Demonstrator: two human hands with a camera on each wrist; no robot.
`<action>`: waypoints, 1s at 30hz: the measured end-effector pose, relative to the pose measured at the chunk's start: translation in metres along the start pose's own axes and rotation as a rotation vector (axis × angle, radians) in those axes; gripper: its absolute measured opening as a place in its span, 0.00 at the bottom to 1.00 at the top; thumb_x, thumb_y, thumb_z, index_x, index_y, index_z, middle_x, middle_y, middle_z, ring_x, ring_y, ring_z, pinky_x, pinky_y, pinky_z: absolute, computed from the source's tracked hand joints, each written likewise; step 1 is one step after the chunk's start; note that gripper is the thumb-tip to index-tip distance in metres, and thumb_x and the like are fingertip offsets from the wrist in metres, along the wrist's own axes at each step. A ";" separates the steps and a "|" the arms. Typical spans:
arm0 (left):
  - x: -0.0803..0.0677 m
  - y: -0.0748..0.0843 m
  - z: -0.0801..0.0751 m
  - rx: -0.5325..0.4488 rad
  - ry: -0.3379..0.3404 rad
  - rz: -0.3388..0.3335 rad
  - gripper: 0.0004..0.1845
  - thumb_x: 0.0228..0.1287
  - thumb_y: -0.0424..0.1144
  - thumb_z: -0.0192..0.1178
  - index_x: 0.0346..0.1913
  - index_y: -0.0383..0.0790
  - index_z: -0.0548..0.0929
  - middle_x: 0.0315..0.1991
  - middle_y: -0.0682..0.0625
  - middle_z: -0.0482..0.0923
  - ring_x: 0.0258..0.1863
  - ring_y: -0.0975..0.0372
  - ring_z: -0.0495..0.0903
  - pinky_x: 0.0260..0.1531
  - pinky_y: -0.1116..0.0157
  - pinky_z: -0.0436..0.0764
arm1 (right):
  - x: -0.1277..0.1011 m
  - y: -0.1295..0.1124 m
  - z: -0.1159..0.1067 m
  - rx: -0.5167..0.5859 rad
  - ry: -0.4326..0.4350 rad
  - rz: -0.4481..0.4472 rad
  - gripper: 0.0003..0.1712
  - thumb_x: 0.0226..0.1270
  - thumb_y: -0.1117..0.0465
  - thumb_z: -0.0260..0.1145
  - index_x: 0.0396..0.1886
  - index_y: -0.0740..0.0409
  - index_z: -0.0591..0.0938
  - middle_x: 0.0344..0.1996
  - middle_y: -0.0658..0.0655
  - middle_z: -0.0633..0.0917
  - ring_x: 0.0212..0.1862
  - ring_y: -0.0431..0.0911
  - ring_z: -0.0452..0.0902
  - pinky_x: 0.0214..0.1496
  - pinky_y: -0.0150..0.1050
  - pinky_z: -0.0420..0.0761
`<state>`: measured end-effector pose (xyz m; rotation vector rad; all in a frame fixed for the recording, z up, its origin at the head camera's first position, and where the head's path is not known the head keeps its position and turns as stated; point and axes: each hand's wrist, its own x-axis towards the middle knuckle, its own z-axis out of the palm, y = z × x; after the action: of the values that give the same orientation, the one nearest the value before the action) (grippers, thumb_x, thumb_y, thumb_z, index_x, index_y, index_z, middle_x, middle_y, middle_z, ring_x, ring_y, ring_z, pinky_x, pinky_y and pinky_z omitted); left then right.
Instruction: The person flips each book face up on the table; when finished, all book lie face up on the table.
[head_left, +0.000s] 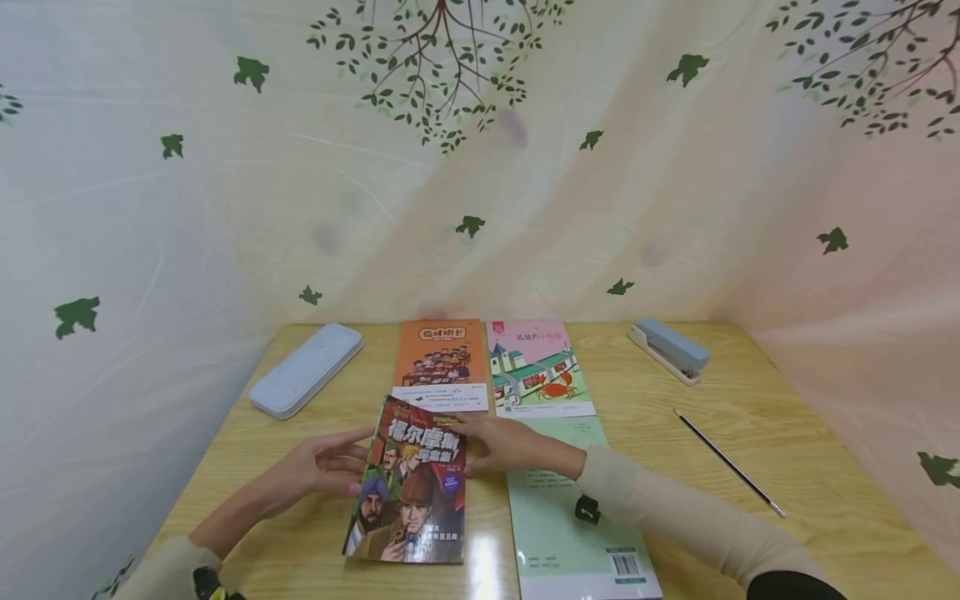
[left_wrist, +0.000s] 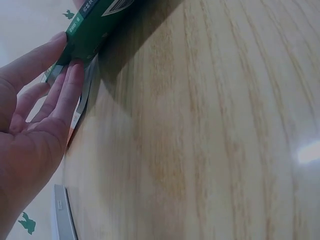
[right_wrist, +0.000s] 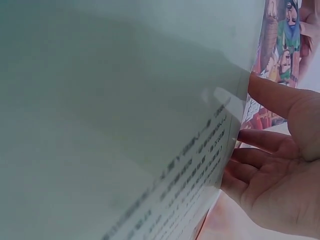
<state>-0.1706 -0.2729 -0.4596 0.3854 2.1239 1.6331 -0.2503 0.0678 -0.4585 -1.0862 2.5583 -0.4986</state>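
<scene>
A dark comic-style book (head_left: 412, 492), with a man in a cap on its cover, is tilted a little above the table. My left hand (head_left: 318, 467) holds its left side; in the left wrist view, thumb and fingers are at the green spine (left_wrist: 82, 42). At the upper right edge, my right hand (head_left: 510, 443) grips the same book, its far fingertips partly hidden. Under my right forearm lies a pale green book (head_left: 577, 542), back cover up. Behind the dark book are an orange book (head_left: 441, 354) and a pink book (head_left: 536, 367), side by side.
A pale blue pencil case (head_left: 306, 371) sits at the back left of the wooden table (head_left: 285, 550). To the back right stands a blue stapler (head_left: 670, 350), with a thin pen (head_left: 727, 462) nearer me. A leaf-patterned curtain (head_left: 525, 208) hangs behind and at both sides.
</scene>
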 end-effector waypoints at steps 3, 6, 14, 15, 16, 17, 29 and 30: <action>0.001 -0.004 0.001 -0.007 -0.006 0.011 0.45 0.62 0.33 0.70 0.78 0.31 0.57 0.65 0.28 0.72 0.59 0.54 0.82 0.55 0.64 0.85 | -0.001 0.000 -0.001 0.006 -0.002 0.007 0.45 0.64 0.45 0.73 0.77 0.50 0.68 0.80 0.56 0.61 0.78 0.55 0.61 0.75 0.53 0.71; 0.003 -0.006 0.002 -0.006 -0.001 0.009 0.46 0.62 0.33 0.71 0.78 0.31 0.58 0.65 0.27 0.71 0.59 0.54 0.82 0.55 0.64 0.85 | -0.002 0.001 -0.002 0.004 -0.008 0.003 0.44 0.65 0.45 0.72 0.78 0.49 0.68 0.80 0.56 0.61 0.77 0.55 0.63 0.74 0.52 0.73; 0.004 -0.007 0.006 -0.014 -0.001 0.015 0.46 0.61 0.33 0.71 0.78 0.30 0.57 0.65 0.26 0.71 0.58 0.53 0.82 0.55 0.62 0.86 | -0.006 0.002 -0.005 -0.004 -0.021 0.015 0.44 0.66 0.45 0.72 0.77 0.50 0.68 0.80 0.56 0.61 0.76 0.56 0.65 0.73 0.51 0.74; 0.004 -0.007 0.007 -0.010 -0.002 0.019 0.46 0.61 0.33 0.71 0.78 0.30 0.57 0.65 0.26 0.72 0.58 0.54 0.83 0.55 0.63 0.85 | -0.006 0.002 -0.005 -0.004 -0.022 0.020 0.44 0.66 0.44 0.72 0.77 0.50 0.68 0.80 0.56 0.61 0.77 0.56 0.64 0.74 0.52 0.73; 0.005 -0.008 0.007 -0.009 -0.004 0.024 0.46 0.61 0.33 0.71 0.78 0.30 0.57 0.65 0.26 0.72 0.58 0.54 0.83 0.55 0.63 0.85 | -0.006 0.002 -0.005 -0.003 -0.022 0.024 0.44 0.65 0.44 0.72 0.77 0.50 0.68 0.80 0.56 0.61 0.77 0.56 0.64 0.74 0.52 0.73; 0.005 -0.009 0.007 -0.011 -0.005 0.023 0.46 0.61 0.33 0.71 0.78 0.30 0.57 0.65 0.26 0.72 0.57 0.54 0.83 0.55 0.63 0.85 | -0.007 0.002 -0.006 0.003 -0.023 0.025 0.44 0.65 0.44 0.72 0.77 0.50 0.68 0.80 0.56 0.61 0.77 0.56 0.64 0.74 0.52 0.72; 0.007 -0.008 0.011 -0.041 -0.009 0.010 0.47 0.61 0.33 0.71 0.77 0.27 0.56 0.64 0.27 0.74 0.55 0.59 0.84 0.55 0.64 0.85 | -0.008 0.006 -0.007 0.019 -0.031 0.020 0.44 0.65 0.45 0.72 0.78 0.47 0.67 0.80 0.54 0.60 0.76 0.56 0.65 0.73 0.52 0.74; 0.007 -0.008 0.011 -0.040 -0.008 0.009 0.47 0.61 0.33 0.71 0.77 0.27 0.56 0.64 0.27 0.74 0.55 0.58 0.84 0.55 0.64 0.85 | -0.008 0.006 -0.007 0.025 -0.031 0.014 0.44 0.65 0.46 0.72 0.78 0.47 0.67 0.81 0.54 0.60 0.76 0.56 0.64 0.73 0.52 0.74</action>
<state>-0.1706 -0.2623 -0.4706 0.3887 2.0827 1.6731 -0.2518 0.0791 -0.4538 -1.0580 2.5241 -0.5045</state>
